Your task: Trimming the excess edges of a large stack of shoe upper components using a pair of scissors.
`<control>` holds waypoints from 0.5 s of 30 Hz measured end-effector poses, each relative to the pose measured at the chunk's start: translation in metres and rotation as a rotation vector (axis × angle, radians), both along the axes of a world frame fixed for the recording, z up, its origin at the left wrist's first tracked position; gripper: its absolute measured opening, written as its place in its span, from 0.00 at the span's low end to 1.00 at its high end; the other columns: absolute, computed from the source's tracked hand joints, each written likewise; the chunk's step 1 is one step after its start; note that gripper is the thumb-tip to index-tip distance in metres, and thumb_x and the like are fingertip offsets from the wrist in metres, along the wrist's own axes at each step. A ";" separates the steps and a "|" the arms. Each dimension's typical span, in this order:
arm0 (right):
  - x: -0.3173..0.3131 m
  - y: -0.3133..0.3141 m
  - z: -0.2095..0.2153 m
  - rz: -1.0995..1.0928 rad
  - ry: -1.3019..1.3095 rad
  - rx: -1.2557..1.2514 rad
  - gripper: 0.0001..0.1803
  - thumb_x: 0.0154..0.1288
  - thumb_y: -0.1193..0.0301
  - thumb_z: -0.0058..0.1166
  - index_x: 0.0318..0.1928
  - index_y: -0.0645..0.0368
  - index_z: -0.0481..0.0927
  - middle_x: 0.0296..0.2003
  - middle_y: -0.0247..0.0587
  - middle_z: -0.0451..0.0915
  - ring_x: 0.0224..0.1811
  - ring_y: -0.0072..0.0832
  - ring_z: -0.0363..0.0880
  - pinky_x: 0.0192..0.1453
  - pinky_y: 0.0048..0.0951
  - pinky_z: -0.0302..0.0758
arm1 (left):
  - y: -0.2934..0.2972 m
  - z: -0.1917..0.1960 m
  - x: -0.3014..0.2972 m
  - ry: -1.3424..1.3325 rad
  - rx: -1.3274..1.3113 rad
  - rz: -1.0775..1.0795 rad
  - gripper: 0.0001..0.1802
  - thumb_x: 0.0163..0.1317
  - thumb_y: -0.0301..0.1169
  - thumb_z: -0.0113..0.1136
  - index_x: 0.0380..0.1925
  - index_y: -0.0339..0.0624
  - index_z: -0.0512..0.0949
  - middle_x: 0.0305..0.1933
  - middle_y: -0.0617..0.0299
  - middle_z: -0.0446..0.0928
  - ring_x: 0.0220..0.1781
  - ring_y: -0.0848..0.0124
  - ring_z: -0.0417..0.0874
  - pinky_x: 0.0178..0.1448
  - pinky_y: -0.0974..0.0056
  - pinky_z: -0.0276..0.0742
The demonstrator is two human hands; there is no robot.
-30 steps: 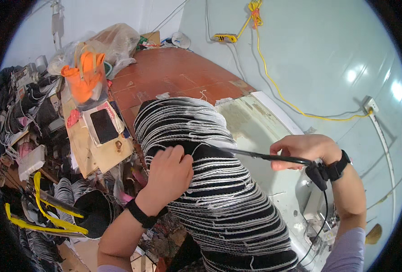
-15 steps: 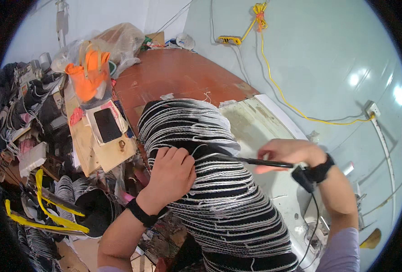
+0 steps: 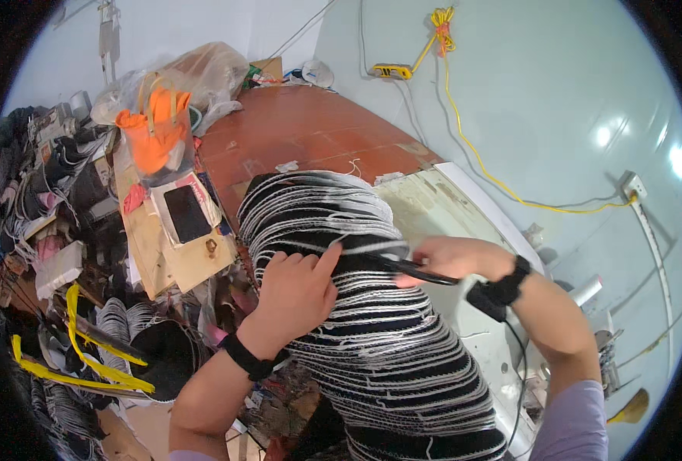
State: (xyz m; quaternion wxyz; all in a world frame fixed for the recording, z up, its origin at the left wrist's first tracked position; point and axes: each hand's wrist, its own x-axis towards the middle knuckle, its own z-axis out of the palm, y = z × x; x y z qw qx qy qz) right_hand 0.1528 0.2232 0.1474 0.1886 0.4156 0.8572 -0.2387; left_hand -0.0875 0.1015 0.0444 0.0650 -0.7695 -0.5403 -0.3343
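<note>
A long leaning stack of flat black pieces with white stitched edges point(image 3: 418, 346) runs from the centre down to the lower right. My left hand point(image 3: 293, 292) is on its left side, fingers bent over the edges of a few pieces and the index finger stretched across; its thumb is hidden. My right hand point(image 3: 452, 257) is closed round a slender black tool point(image 3: 425, 272), whose far end lies over the stack near my left index finger. That end is blurred, so its kind cannot be made out. One white-edged piece point(image 3: 379, 247) beside it is smeared by motion.
Beneath the stack's right side is a pale worn tabletop point(image 3: 425, 203), with a reddish-brown surface point(image 3: 302, 123) beyond. At left, a phone point(image 3: 187, 215) lies on papers near a bag with orange cloth point(image 3: 156, 131). Yellow-edged bars point(image 3: 87, 361) and clutter fill the lower left.
My right hand and the black tool have moved left, closer to the stack. My left index finger has stretched out further to the right. A white-edged piece near the tool has shifted.
</note>
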 end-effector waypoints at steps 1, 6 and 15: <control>0.008 -0.012 0.019 -0.005 -0.061 0.054 0.44 0.56 0.29 0.55 0.35 0.65 0.82 0.19 0.35 0.72 0.24 0.29 0.71 0.30 0.34 0.69 | 0.001 -0.007 -0.002 -0.003 0.049 0.000 0.20 0.56 0.28 0.58 0.51 0.41 0.76 0.28 0.57 0.75 0.31 0.58 0.77 0.39 0.54 0.67; 0.040 -0.031 0.072 -0.142 -0.124 -0.214 0.34 0.64 0.36 0.54 0.35 0.59 0.78 0.18 0.25 0.68 0.20 0.16 0.64 0.23 0.23 0.60 | -0.003 -0.001 0.001 0.017 0.118 0.025 0.05 0.51 0.29 0.61 0.26 0.40 0.77 0.40 0.54 0.76 0.41 0.58 0.76 0.46 0.53 0.68; -0.032 0.021 -0.029 -0.066 -0.072 -0.154 0.47 0.52 0.18 0.37 0.18 0.54 0.73 0.13 0.31 0.71 0.20 0.23 0.74 0.27 0.30 0.70 | 0.005 -0.005 0.000 -0.029 0.171 -0.107 0.06 0.50 0.28 0.61 0.26 0.37 0.77 0.59 0.49 0.74 0.52 0.54 0.77 0.58 0.52 0.68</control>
